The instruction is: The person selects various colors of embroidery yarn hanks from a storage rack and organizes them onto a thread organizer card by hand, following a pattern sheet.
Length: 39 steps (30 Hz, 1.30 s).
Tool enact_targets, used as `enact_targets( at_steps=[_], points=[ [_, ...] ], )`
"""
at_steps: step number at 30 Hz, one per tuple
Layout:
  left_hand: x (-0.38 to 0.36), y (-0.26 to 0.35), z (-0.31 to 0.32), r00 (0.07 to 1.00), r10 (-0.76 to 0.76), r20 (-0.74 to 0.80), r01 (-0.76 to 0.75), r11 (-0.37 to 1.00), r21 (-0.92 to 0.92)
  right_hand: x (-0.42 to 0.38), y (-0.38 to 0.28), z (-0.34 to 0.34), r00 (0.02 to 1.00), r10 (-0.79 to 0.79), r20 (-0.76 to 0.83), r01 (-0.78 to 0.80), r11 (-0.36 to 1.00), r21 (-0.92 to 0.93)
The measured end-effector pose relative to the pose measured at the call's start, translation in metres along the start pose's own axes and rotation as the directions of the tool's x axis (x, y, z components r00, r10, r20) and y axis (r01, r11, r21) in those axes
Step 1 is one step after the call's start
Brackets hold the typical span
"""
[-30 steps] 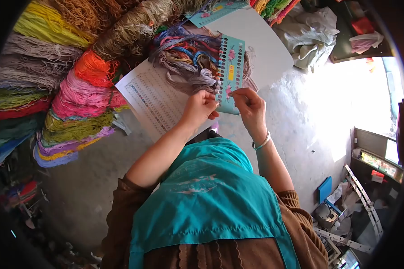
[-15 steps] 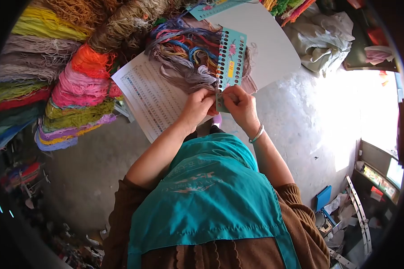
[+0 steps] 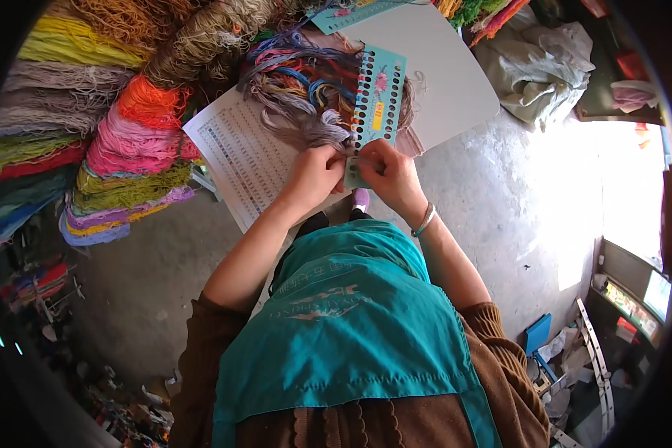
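Note:
A teal punched thread card (image 3: 379, 93), with holes down both long edges, lies with its lower end between my hands. Strands of embroidery thread (image 3: 306, 86) in blue, red and grey hang from its left edge. My left hand (image 3: 315, 178) is closed at the card's lower left edge, beside the grey strands, its fingertips partly hidden. My right hand (image 3: 390, 178) is pinched over the card's lower end. Whatever is between its fingertips is too small to make out. A printed sheet (image 3: 235, 149) with rows of small marks lies left of the card, partly under the threads.
Behind the card is a white board (image 3: 448, 67), with a second teal card (image 3: 351, 13) at the top. Thick skeins of coloured yarn (image 3: 127, 142) hang at the left. A pale plastic sack (image 3: 537, 71) sits at the right. Below is the grey floor (image 3: 164, 291).
The card has shifted slightly left and down in view. My right hand has moved a little left, onto the card's lower end, and my left hand slightly left. Both stay closed.

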<state>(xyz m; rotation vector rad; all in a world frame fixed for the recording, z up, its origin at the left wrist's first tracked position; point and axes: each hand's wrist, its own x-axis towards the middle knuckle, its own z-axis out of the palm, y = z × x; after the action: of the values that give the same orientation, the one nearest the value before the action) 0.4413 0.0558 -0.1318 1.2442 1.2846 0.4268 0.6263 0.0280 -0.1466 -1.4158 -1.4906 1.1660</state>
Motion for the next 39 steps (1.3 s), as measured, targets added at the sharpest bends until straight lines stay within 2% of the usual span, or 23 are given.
enact_targets(
  at_steps=[2,3,6,8,11,15,17,19,20,24,26,27,28,29,30,31,32,34,35,37,38,39],
  points=[
    [-0.005,-0.001,-0.015,0.992,0.07,-0.103,-0.038,0.956,0.289,0.003,-0.006,0.0,0.999,0.035,0.035,-0.025,0.969,-0.245],
    [-0.007,-0.005,-0.024,0.992,0.071,-0.103,-0.038,0.956,0.29,0.004,-0.007,0.0,0.999,0.034,0.034,-0.025,0.969,-0.245],
    [-0.011,-0.016,-0.036,0.986,-0.004,-0.164,0.038,0.978,0.207,0.007,-0.007,0.001,0.996,0.039,0.078,-0.011,0.944,-0.331],
    [-0.012,-0.021,-0.036,0.989,-0.128,-0.074,0.115,0.98,-0.162,0.008,-0.005,0.003,0.998,0.015,0.066,0.011,0.926,-0.378],
    [-0.011,-0.022,-0.031,0.983,-0.176,-0.053,0.157,0.952,-0.261,0.009,-0.009,0.003,0.995,0.063,0.072,-0.031,0.926,-0.377],
    [-0.017,-0.014,-0.027,0.981,-0.188,-0.044,0.157,0.91,-0.385,0.009,-0.012,0.004,0.997,0.049,0.061,-0.02,0.918,-0.397],
    [-0.021,-0.011,-0.026,0.988,-0.131,0.082,0.155,0.843,-0.516,0.01,-0.02,0.005,0.994,0.086,0.06,-0.05,0.893,-0.448],
    [-0.023,-0.008,-0.025,0.964,0.003,0.267,0.151,0.819,-0.553,0.012,-0.024,0.006,0.992,0.1,0.074,-0.052,0.877,-0.478],
    [-0.024,-0.004,-0.023,0.953,0.021,0.301,0.166,0.796,-0.582,0.013,-0.025,0.006,0.989,0.115,0.089,-0.054,0.86,-0.507],
    [-0.018,-0.002,-0.011,0.952,-0.022,0.305,0.224,0.729,-0.647,0.02,-0.011,0.006,0.994,0.08,0.069,-0.039,0.888,-0.458],
    [-0.011,-0.007,-0.003,0.995,-0.038,0.097,0.074,0.913,-0.402,0.023,-0.016,0.001,0.982,0.155,0.104,-0.102,0.914,-0.393],
    [-0.006,-0.009,-0.003,0.993,-0.014,0.119,0.049,0.952,-0.302,0.023,-0.014,0.001,0.982,0.155,0.104,-0.102,0.913,-0.395],
    [-0.004,-0.011,0.003,0.993,-0.013,0.119,0.049,0.952,-0.303,0.023,-0.011,0.001,0.984,0.136,0.116,-0.084,0.926,-0.369],
    [-0.003,-0.011,0.011,0.987,0.163,0.014,-0.158,0.971,-0.178,0.023,-0.009,0.0,0.985,0.116,0.127,-0.066,0.938,-0.341],
    [-0.002,-0.011,0.015,0.937,0.344,-0.065,-0.347,0.937,-0.03,0.023,-0.011,-0.002,0.985,0.115,0.128,-0.065,0.937,-0.342],
    [-0.003,-0.012,0.014,0.945,0.323,-0.051,-0.316,0.942,0.114,0.022,-0.014,-0.005,0.977,0.154,0.149,-0.104,0.948,-0.302],
    [-0.003,-0.011,0.013,0.945,0.324,-0.051,-0.316,0.942,0.114,0.022,-0.017,-0.007,0.966,0.192,0.172,-0.143,0.955,-0.261],
    [-0.006,0.001,0.011,0.966,0.259,-0.005,-0.234,0.879,0.417,0.02,-0.019,-0.007,0.962,0.206,0.177,-0.152,0.948,-0.278],
    [-0.002,-0.007,0.014,0.966,0.26,-0.005,-0.235,0.879,0.415,0.02,-0.02,-0.007,0.958,0.22,0.182,-0.16,0.942,-0.294],
    [0.007,-0.015,0.019,0.888,0.442,-0.131,-0.424,0.895,0.14,0.019,-0.019,-0.005,0.968,0.193,0.161,-0.133,0.937,-0.323],
    [0.005,-0.022,0.01,0.986,0.164,0.039,-0.135,0.908,-0.397,0.02,-0.018,-0.004,0.976,0.165,0.141,-0.106,0.931,-0.35],
    [-0.005,-0.017,-0.006,0.943,-0.011,0.332,0.269,0.61,-0.745,0.02,-0.022,-0.004,0.97,0.188,0.155,-0.118,0.919,-0.376]
  ],
)
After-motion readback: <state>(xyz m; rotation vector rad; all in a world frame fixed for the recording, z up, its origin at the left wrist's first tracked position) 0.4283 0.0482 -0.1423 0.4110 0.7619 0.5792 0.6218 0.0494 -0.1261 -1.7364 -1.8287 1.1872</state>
